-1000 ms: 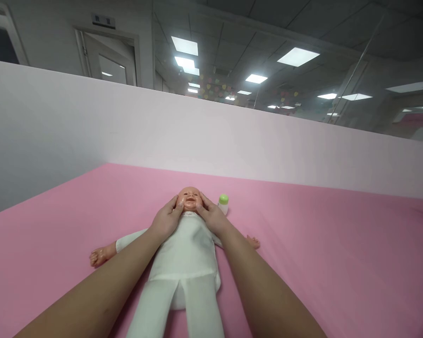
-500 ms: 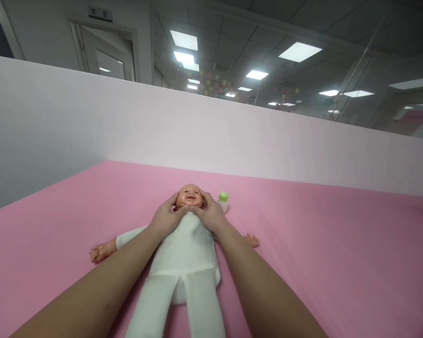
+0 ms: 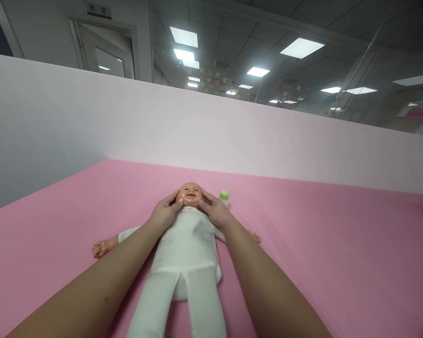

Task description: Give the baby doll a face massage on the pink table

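A baby doll (image 3: 188, 249) with a white cloth body lies face up, its legs toward me and its arms out to the sides. My left hand (image 3: 165, 211) cups the left side of its hard plastic head, thumb along the cheek. On the other side, my right hand (image 3: 215, 209) holds the head the same way, fingers near the ear and thumb at the jaw. Just beyond my right hand stands a small white bottle with a green cap (image 3: 224, 195), its lower part hidden by that hand.
The doll and bottle rest on a pink surface (image 3: 320, 244). A low white wall (image 3: 211, 131) rises along its back. Behind are glass, ceiling lights and a door (image 3: 105, 51) at the upper left.
My thumbs have moved apart, from under the doll's chin out to the sides of its cheeks. The doll's neckline now shows between them.
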`<action>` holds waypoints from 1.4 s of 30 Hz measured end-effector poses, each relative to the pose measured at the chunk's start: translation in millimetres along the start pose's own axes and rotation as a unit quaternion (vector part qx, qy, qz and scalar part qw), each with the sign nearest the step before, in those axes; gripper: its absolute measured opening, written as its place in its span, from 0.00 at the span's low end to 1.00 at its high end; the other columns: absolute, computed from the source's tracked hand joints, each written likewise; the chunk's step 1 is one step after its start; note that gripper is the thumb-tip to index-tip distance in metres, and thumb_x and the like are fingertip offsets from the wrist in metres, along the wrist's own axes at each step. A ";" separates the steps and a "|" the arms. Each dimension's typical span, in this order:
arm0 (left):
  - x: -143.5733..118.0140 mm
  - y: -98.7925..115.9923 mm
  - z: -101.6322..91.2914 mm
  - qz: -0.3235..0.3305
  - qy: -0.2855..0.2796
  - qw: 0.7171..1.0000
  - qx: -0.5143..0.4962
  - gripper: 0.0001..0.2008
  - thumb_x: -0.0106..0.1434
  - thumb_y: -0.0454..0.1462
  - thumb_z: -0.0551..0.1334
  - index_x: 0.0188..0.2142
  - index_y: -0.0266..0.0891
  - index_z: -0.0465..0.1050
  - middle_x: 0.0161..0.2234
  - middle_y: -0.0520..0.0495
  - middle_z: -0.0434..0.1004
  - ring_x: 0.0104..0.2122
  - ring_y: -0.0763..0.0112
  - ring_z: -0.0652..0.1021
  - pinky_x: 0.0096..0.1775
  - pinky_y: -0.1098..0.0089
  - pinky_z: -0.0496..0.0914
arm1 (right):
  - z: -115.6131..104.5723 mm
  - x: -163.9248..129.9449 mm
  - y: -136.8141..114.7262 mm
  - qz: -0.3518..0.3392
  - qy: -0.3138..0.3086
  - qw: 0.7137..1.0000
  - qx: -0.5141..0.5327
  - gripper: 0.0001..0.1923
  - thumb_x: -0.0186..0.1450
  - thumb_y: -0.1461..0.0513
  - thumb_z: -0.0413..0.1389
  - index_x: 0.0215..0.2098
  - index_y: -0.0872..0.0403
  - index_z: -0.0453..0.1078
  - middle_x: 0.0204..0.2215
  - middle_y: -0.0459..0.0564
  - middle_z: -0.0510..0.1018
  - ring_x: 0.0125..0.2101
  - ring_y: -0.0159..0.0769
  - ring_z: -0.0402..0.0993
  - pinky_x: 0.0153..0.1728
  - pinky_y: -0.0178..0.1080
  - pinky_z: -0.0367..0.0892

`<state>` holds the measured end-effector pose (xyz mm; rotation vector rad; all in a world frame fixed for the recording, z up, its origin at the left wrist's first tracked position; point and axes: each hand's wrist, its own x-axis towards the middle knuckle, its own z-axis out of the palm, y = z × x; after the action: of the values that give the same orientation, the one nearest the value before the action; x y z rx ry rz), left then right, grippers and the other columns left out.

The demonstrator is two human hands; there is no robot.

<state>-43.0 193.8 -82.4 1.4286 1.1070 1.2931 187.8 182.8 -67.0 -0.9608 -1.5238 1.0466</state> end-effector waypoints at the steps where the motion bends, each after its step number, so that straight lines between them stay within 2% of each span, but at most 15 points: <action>1: -0.2 -0.1 0.7 -0.007 -0.002 1.000 -0.023 0.36 0.67 0.50 0.68 0.71 0.40 0.67 0.69 0.42 0.67 0.68 0.53 0.69 0.69 0.57 0.62 | 0.0 -0.4 -0.8 0.007 0.004 1.000 0.008 0.35 0.66 0.46 0.66 0.68 0.45 0.69 0.65 0.48 0.74 0.67 0.47 0.67 0.69 0.54 0.61; 5: -1.8 2.3 2.9 -0.049 -0.013 0.992 -0.114 0.33 0.71 0.50 0.65 0.71 0.41 0.66 0.67 0.41 0.71 0.63 0.55 0.76 0.64 0.56 0.70 | 1.7 -2.3 -5.9 0.015 0.020 1.000 0.014 0.35 0.66 0.43 0.65 0.67 0.45 0.71 0.62 0.48 0.78 0.66 0.50 0.69 0.68 0.57 0.63; 7: -3.5 5.6 3.1 -0.046 -0.014 0.993 -0.108 0.33 0.72 0.52 0.63 0.71 0.41 0.66 0.67 0.40 0.72 0.62 0.55 0.77 0.62 0.55 0.71 | 4.3 -4.0 -9.1 0.011 0.026 1.000 -0.003 0.35 0.65 0.43 0.66 0.67 0.45 0.71 0.62 0.49 0.78 0.66 0.50 0.69 0.68 0.56 0.63; 12: -10.9 18.1 2.6 0.007 0.007 0.995 0.098 0.43 0.64 0.58 0.69 0.71 0.41 0.65 0.68 0.41 0.70 0.67 0.48 0.70 0.67 0.55 0.63 | 15.5 -11.2 -14.5 0.003 0.055 0.994 -0.089 0.44 0.60 0.46 0.72 0.71 0.41 0.64 0.62 0.49 0.77 0.63 0.52 0.72 0.66 0.54 0.66; 15: -13.2 21.9 3.3 0.007 0.005 0.989 0.145 0.47 0.62 0.58 0.70 0.74 0.41 0.62 0.68 0.40 0.70 0.65 0.47 0.72 0.65 0.55 0.64 | 19.5 -14.3 -15.4 0.006 0.068 0.989 -0.131 0.47 0.58 0.47 0.74 0.71 0.39 0.63 0.60 0.49 0.78 0.61 0.54 0.74 0.63 0.55 0.69; 19: -12.0 20.5 5.0 0.019 -0.009 0.991 0.130 0.47 0.61 0.57 0.70 0.73 0.41 0.62 0.66 0.39 0.72 0.63 0.48 0.75 0.63 0.56 0.67 | 18.7 -13.4 -13.5 0.005 0.069 0.990 -0.121 0.45 0.58 0.47 0.74 0.70 0.40 0.65 0.59 0.50 0.79 0.59 0.53 0.76 0.62 0.55 0.70; 24: -12.0 21.6 6.3 0.012 -0.005 0.993 0.114 0.45 0.61 0.55 0.71 0.73 0.41 0.63 0.65 0.40 0.73 0.62 0.49 0.75 0.62 0.56 0.68 | 15.2 -7.7 -5.7 -0.002 0.062 0.996 -0.060 0.41 0.60 0.51 0.72 0.68 0.43 0.67 0.59 0.50 0.79 0.58 0.48 0.77 0.62 0.52 0.71; 29: -12.7 22.8 5.9 0.023 -0.006 0.994 0.109 0.43 0.63 0.53 0.71 0.72 0.42 0.65 0.66 0.40 0.73 0.63 0.49 0.75 0.63 0.56 0.67 | 11.2 -3.6 -3.1 -0.002 0.057 0.998 -0.026 0.39 0.61 0.52 0.72 0.68 0.47 0.69 0.64 0.51 0.76 0.62 0.46 0.73 0.65 0.49 0.67; 37: 1.5 -1.3 1.7 0.009 0.011 0.999 0.034 0.39 0.67 0.52 0.69 0.71 0.39 0.66 0.68 0.40 0.70 0.67 0.51 0.70 0.69 0.54 0.60 | 3.4 -1.4 0.6 0.004 0.028 1.000 -0.012 0.36 0.66 0.48 0.67 0.69 0.45 0.68 0.67 0.48 0.71 0.68 0.47 0.66 0.71 0.53 0.57; 40: 5.7 -9.4 2.4 0.000 0.014 1.000 0.001 0.35 0.69 0.52 0.67 0.70 0.41 0.67 0.69 0.41 0.68 0.68 0.52 0.69 0.70 0.54 0.58 | 1.6 -0.4 3.1 0.010 0.034 0.999 0.005 0.33 0.66 0.47 0.66 0.67 0.44 0.71 0.66 0.46 0.73 0.68 0.48 0.65 0.71 0.54 0.57; 42: 6.7 -11.8 3.7 -0.020 0.013 0.999 -0.038 0.33 0.71 0.51 0.65 0.71 0.43 0.67 0.68 0.42 0.70 0.66 0.53 0.71 0.68 0.54 0.62 | 1.3 0.1 3.2 0.016 0.038 0.999 0.018 0.31 0.67 0.46 0.66 0.66 0.43 0.72 0.64 0.45 0.76 0.68 0.48 0.66 0.70 0.55 0.59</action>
<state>-39.6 202.6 -92.8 1.3294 1.0870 1.3158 186.7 183.7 -70.1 -0.9927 -1.4261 1.0448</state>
